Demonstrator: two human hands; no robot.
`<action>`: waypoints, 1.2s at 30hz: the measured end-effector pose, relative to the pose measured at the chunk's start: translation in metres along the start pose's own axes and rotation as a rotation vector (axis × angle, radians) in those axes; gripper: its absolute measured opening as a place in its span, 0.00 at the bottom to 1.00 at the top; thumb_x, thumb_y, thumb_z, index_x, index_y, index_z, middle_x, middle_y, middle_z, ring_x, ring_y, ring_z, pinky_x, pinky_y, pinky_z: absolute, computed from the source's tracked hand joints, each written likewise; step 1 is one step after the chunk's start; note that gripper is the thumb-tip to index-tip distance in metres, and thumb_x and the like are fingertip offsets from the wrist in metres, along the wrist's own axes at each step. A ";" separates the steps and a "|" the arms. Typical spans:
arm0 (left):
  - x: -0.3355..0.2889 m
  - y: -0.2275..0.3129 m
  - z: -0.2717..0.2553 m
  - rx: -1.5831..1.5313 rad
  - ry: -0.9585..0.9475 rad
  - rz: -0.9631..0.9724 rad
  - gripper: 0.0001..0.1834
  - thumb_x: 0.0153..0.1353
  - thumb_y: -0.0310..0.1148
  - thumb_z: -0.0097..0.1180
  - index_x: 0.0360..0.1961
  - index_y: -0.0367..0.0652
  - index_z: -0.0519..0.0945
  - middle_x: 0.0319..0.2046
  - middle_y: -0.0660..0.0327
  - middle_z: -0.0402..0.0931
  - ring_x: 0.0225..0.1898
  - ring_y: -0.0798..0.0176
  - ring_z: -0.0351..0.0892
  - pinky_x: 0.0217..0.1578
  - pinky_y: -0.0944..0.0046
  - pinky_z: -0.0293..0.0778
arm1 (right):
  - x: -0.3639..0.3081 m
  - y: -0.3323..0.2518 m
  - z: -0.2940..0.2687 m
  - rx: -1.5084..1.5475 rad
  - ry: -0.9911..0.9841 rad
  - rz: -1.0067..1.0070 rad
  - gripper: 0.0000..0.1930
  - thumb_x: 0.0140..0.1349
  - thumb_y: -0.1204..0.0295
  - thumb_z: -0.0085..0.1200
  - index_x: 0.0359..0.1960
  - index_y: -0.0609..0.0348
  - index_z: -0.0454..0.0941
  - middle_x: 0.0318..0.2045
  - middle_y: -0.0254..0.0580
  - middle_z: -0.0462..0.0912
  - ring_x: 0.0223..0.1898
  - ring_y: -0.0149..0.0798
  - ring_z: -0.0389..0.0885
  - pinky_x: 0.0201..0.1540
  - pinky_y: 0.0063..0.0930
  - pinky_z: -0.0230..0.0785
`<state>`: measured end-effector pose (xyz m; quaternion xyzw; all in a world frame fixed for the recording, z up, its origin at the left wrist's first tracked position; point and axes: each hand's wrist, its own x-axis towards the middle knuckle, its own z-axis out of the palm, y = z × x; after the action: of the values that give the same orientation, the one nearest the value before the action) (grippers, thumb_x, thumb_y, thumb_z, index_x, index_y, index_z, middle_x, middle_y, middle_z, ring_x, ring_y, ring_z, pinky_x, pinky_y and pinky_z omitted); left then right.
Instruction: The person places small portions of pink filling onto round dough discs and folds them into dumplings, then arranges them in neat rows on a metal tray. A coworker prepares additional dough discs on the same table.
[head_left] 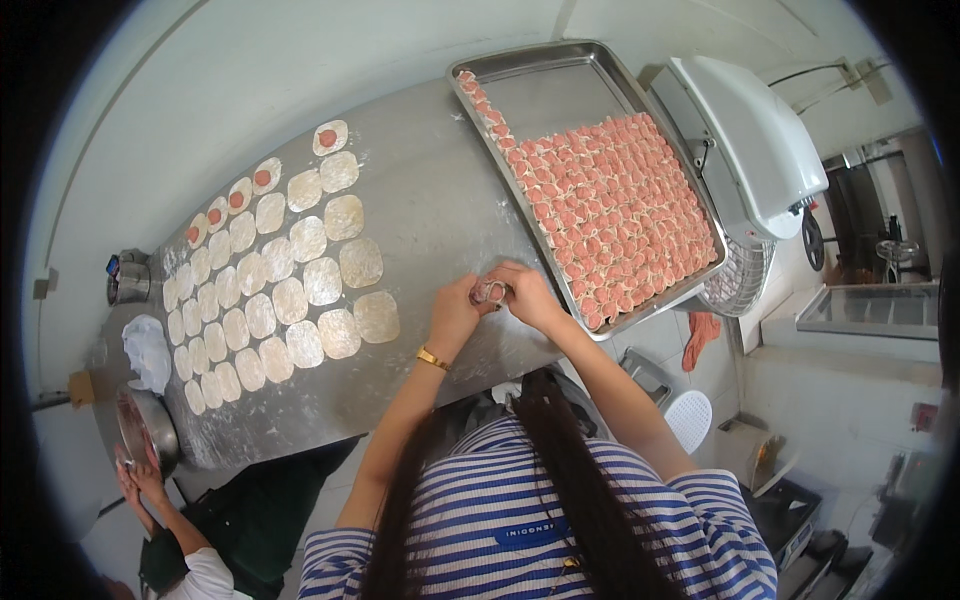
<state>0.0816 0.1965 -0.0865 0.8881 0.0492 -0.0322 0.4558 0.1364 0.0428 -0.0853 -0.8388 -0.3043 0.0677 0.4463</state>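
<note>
A small open-topped dumpling (pixel 493 291) with pink filling is pinched between my two hands above the steel table (pixel 430 170). My left hand (pixel 456 309) closes on it from the left, fingers partly hiding it. From the other side, the curled fingers of my right hand (pixel 529 296) hold it too. To the left lie rows of floured dough wrappers (pixel 323 281); several along the far edge carry a dab of pink filling (pixel 327 138). Close by on the right, a metal tray (pixel 550 85) bears many tightly packed open dumplings (pixel 620 200).
Behind the tray stands a white machine (pixel 745 145), with a fan (pixel 740 278) beside it. At the table's left end are a metal bowl (pixel 165 430), a white plastic bag (pixel 147 352) and a metal pot (pixel 128 280). A co-worker's hands (pixel 140 480) touch that bowl.
</note>
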 end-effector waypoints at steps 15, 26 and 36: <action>-0.017 0.013 0.026 -0.195 0.282 -0.197 0.12 0.47 0.24 0.63 0.34 0.35 0.76 0.28 0.52 0.80 0.32 0.57 0.83 0.33 0.64 0.76 | 0.015 0.019 -0.009 0.027 -0.256 -0.140 0.16 0.41 0.85 0.52 0.35 0.62 0.77 0.32 0.46 0.77 0.38 0.52 0.75 0.41 0.39 0.68; -0.042 0.064 0.018 -0.480 0.611 -0.321 0.12 0.54 0.19 0.56 0.42 0.34 0.76 0.37 0.59 0.80 0.40 0.69 0.79 0.42 0.70 0.74 | 0.148 0.065 -0.122 0.260 -0.089 0.027 0.14 0.47 0.76 0.60 0.38 0.57 0.80 0.32 0.38 0.82 0.31 0.34 0.81 0.36 0.27 0.73; -0.096 0.060 0.056 -0.477 0.721 -0.464 0.13 0.55 0.18 0.55 0.43 0.34 0.75 0.36 0.61 0.79 0.39 0.71 0.78 0.42 0.72 0.73 | 0.260 0.158 -0.130 -0.132 -0.367 0.027 0.15 0.42 0.77 0.57 0.36 0.58 0.82 0.28 0.44 0.83 0.30 0.39 0.82 0.36 0.30 0.74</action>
<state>-0.0075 0.1104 -0.0612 0.6793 0.4064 0.1889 0.5811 0.4667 0.0331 -0.0916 -0.8439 -0.3731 0.2052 0.3263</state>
